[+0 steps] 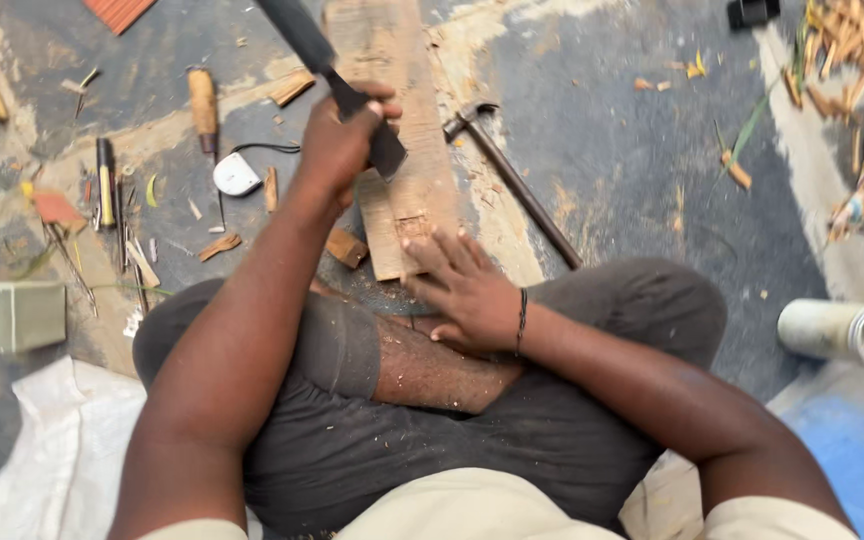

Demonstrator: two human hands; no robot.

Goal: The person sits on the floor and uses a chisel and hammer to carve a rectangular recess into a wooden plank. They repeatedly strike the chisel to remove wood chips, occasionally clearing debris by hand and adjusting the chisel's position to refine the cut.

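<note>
While you sit cross-legged on the concrete floor (632,150), your left hand (337,140) is wrapped tight round the dark handle of a hatchet-like chopping tool (352,100), blade low over the wooden plank (397,150) that runs away from your knees. Your right hand (467,290) lies flat, fingers spread, pinning the plank's near end, just beside a rough notch (412,228) already cut there. Step in hand, by my reading: chopping waste out of that notch. Next stroke calls for a short, controlled blow landing inside the notch, with the spread fingers kept back, since they sit very close to the cut. Around you: a claw hammer (512,175) lies along the plank's right side, near but apart; a small wood block (347,247) touches or nearly touches the plank's left edge. Further left, a tape measure (237,175), a wooden-handled chisel (202,105) and a scatter of small tools and chips. A white pipe piece (847,333) rests at the right edge, well apart. The block and the hammer crowd the plank most.
</note>
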